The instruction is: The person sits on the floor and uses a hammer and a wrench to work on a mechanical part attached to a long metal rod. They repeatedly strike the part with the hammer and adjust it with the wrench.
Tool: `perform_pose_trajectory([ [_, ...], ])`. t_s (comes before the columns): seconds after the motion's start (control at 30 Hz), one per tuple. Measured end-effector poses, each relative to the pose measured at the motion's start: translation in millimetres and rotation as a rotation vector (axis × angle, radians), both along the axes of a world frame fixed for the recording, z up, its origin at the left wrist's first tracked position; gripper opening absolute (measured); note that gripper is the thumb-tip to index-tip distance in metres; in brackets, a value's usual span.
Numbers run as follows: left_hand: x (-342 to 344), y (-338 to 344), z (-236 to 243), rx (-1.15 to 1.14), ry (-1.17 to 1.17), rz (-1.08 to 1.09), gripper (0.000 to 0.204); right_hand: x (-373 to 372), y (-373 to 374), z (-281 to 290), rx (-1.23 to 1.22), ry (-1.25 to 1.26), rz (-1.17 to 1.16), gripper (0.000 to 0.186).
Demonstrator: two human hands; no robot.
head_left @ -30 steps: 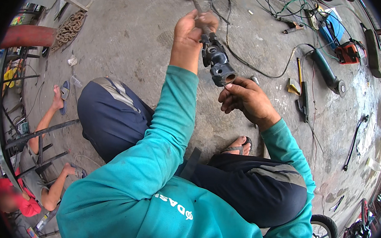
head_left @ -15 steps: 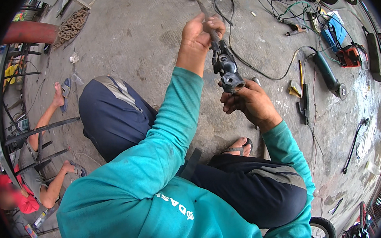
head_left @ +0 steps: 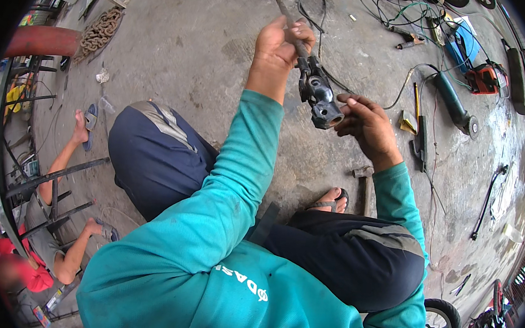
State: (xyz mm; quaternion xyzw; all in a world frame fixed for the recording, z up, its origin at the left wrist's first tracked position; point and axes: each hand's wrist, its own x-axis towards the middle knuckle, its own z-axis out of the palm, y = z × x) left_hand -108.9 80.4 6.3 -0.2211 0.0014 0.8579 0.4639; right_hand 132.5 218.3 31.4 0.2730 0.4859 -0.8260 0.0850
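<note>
Head view: jointed shaft (head_left: 316,89) in left hand (head_left: 279,45); right hand (head_left: 369,128) beside, contact unclear.

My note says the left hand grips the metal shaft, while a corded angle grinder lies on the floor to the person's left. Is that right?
Not quite: the head view shows the corded angle grinder on the floor to the person's right. The left hand does grip the metal shaft.
</note>
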Motion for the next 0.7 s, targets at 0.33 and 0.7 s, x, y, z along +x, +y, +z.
perform_pose_trajectory([
  [0.33,16,-4,-24,-0.043,0.044,-0.040,0.048,45,73,-136,1.396,-0.218,0.119,0.032],
  [0.7,40,-9,-91,-0.232,0.148,-0.180,0.046,66,40,-143,1.343,-0.191,0.302,0.029],
])
